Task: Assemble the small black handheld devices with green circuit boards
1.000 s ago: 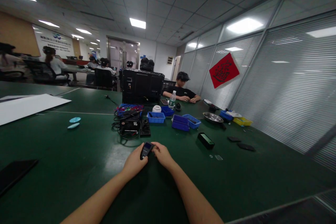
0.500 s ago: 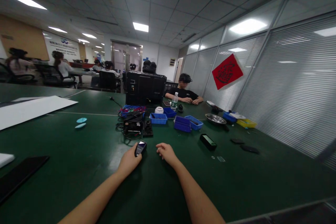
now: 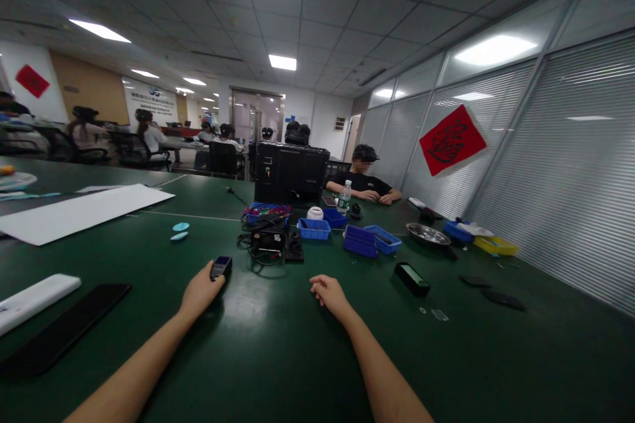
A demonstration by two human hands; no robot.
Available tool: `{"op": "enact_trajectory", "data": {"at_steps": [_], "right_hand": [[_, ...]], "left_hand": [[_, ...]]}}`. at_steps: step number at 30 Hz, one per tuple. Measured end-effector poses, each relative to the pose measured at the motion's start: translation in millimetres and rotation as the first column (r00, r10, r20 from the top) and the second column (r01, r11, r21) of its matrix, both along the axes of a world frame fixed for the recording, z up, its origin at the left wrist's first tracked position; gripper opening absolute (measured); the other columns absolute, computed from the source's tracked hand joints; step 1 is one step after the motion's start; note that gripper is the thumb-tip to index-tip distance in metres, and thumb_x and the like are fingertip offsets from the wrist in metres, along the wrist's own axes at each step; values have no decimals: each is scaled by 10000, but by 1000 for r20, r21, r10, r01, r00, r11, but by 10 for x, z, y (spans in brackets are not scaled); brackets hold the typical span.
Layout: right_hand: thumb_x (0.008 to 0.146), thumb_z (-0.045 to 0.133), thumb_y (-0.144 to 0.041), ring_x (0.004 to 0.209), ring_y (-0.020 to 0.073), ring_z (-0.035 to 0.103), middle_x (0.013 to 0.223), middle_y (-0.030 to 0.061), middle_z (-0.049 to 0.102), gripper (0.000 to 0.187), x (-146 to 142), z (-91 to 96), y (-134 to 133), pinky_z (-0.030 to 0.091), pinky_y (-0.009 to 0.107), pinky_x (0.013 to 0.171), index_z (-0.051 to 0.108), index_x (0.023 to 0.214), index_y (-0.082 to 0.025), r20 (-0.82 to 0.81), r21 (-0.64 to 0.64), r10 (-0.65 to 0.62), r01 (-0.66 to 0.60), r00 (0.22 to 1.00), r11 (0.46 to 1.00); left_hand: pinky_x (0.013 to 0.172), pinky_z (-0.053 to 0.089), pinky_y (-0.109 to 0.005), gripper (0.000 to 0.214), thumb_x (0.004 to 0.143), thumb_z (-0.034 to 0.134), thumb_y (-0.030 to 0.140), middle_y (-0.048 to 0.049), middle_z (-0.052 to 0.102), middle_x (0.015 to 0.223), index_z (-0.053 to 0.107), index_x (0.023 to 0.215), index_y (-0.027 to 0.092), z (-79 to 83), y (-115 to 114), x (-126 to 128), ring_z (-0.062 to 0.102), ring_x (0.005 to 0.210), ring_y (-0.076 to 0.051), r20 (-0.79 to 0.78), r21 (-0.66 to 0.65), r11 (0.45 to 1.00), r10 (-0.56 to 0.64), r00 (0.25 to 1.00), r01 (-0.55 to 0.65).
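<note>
Left hand (image 3: 199, 292): grip pinching black device (image 3: 220, 269) | Place: well short of the bench's (image 3: 268, 357) far edge | Right hand (image 3: 331, 296): grip loosely curled, cannot tell whether holding anything | Handling: best held steady, screen (image 3: 223, 261) uncovered

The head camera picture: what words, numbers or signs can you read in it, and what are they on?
No words or numbers read clearly.
Black handheld device in the left hand: markings too small.
Big red diamond-shaped paper at right: black brush-style characters, too blurred to quote.
Smaller red diamond-shaped paper, far left: too blurred.
White wall sign: rows of characters, too small.
Clear, green-labelled plastic bottle: too small.
Pale-stickered black box: too small.
</note>
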State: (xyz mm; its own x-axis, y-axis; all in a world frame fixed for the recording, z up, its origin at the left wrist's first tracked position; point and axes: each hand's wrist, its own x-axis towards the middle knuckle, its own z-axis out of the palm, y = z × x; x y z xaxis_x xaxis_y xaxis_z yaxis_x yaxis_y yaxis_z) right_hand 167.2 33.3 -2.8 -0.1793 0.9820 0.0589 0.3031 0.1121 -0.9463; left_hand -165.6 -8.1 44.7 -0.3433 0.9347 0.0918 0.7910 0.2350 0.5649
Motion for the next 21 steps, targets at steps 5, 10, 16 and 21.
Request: {"op": "enact_trajectory", "data": {"at_steps": [5,10,16,21], "right_hand": [[694,424,-168,463,67,449,671,10,562,235,7,20,-10,346,172,366,565,875,-116,12,13,-4,4,1000,1000],[701,427,-176,456,64,452,670,4,566,229,16,-32,31,351,167,366,566,875,-127,15,14,-10,10,1000,1000],[703,430,-170,414,48,424,656,-4,564,233,17,-53,50,339,159,353,572,882,-123,31,5,-14,14,999,1000],[702,441,-175,440,59,446,655,0,564,227,13,-26,31,340,158,351,574,878,-124,29,5,-26,26,999,1000]], "left_hand": [[823,433,-337,628,757,416,418,-150,500,1230,335,1295,104,-2,60,-451,514,1071,-283,50,-10,997,71,996,-70],[838,424,-376,671,737,411,528,-151,498,1224,364,1264,115,-81,96,-836,491,1089,-300,135,137,954,250,959,-268],[870,398,-404,797,678,462,589,-184,490,1212,327,1281,84,-155,179,-907,470,1095,-327,57,194,895,399,915,-402],[861,406,-377,616,736,436,438,-168,498,1198,381,1250,104,-184,198,-907,481,1082,-303,-34,145,919,374,927,-365]]}}
